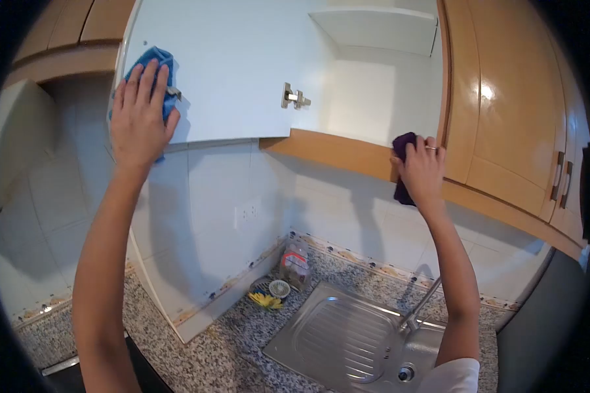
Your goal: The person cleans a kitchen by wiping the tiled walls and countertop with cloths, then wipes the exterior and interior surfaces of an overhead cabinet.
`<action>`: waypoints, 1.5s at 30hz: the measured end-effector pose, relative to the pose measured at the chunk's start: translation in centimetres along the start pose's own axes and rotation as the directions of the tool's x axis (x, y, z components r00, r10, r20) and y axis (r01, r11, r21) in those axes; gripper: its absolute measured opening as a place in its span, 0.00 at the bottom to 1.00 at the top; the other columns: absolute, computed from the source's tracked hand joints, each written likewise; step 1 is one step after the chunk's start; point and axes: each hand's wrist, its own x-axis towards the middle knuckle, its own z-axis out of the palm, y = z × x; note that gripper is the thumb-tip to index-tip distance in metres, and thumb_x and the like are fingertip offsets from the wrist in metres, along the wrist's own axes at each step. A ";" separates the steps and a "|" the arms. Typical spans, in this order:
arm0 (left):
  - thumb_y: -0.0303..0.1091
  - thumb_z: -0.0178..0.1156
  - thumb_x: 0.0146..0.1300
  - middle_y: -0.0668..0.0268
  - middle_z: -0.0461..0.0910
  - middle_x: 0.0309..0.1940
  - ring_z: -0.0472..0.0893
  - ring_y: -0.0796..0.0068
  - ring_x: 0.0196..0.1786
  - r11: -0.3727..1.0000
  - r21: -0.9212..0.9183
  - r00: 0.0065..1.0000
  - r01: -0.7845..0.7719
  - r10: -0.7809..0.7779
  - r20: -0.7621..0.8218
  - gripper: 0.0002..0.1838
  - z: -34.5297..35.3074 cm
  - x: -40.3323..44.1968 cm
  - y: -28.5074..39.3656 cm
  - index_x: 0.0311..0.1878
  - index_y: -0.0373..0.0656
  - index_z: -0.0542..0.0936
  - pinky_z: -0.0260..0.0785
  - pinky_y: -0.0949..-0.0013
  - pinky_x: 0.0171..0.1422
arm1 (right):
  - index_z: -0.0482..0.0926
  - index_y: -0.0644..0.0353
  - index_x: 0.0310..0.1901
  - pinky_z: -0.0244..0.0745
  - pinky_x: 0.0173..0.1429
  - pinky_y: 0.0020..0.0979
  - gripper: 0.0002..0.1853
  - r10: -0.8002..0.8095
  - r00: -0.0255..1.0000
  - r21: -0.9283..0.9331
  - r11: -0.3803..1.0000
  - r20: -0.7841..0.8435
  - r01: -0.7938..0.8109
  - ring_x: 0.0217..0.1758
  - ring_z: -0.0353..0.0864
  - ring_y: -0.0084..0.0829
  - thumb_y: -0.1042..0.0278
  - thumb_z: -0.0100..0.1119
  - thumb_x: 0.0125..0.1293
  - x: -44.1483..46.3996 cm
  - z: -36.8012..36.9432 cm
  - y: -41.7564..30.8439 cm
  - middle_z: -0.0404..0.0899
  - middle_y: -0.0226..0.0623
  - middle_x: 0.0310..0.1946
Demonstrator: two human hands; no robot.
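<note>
At the upper left of the frame, our left hand (pixel 139 119) has its grip spread, fingers extended over a blue cloth (pixel 153 56) against the white inner face of the cabinet door (pixel 226 72). Right of centre, our right hand (pixel 423 171) has its grip curled over a bunched dark purple cloth (pixel 404 188), pinching it at the wooden bottom rail (pixel 337 152). We judge it best to keep the blue cloth flat under the palm and press lightly, since a hinged door may swing. Near the metal hinge (pixel 295 97), at upper centre, short strokes seem wiser, lest the cloth snag. Firm fingers should keep the purple one from dropping toward the steel sink (pixel 344 334) in the granite worktop (pixel 233 357) below.
</note>
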 end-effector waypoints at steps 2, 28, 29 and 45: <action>0.37 0.60 0.51 0.64 0.63 0.65 0.63 0.59 0.65 1.000 0.019 1.000 0.009 -0.010 0.014 0.35 0.0 0.0 0.3 0.65 0.45 0.65 0.54 0.55 0.70 | 0.80 0.58 0.36 0.59 0.60 0.50 0.18 -0.013 1.000 -0.023 1.000 0.007 0.013 0.56 0.69 0.39 0.52 0.63 0.53 -0.9 0.3 1.3 0.75 0.38 0.48; 0.39 0.62 0.52 0.75 0.71 0.57 0.72 0.65 0.53 0.952 0.143 0.956 0.272 -0.250 -0.154 0.28 1.6 -1.3 4.3 0.59 0.58 0.72 0.62 0.60 0.59 | 0.81 0.63 0.38 0.71 0.54 0.45 0.22 -0.118 0.847 0.711 0.610 0.518 -0.350 0.51 0.77 0.49 0.53 0.42 0.61 12.3 8.7 -15.1 0.80 0.51 0.44; 0.39 0.62 0.52 0.75 0.71 0.57 0.72 0.65 0.53 0.951 0.135 0.955 0.278 -0.259 -0.142 0.28 1.9 -1.4 4.2 0.59 0.58 0.72 0.62 0.60 0.59 | 0.81 0.63 0.38 0.71 0.54 0.45 0.22 -0.123 0.841 0.703 0.619 0.527 -0.350 0.51 0.77 0.49 0.53 0.42 0.61 12.5 8.8 -15.5 0.80 0.51 0.44; 0.38 0.64 0.48 0.71 0.76 0.50 0.74 0.66 0.50 0.966 -0.246 0.932 0.080 -0.160 -0.325 0.23 4.0 -3.5 7.2 0.52 0.53 0.77 0.64 0.60 0.55 | 0.82 0.52 0.32 0.54 0.70 0.44 0.10 -0.673 0.740 0.347 0.690 -0.017 0.635 0.66 0.63 0.37 0.66 0.59 0.44 -1.4 1.5 -0.2 0.68 0.34 0.61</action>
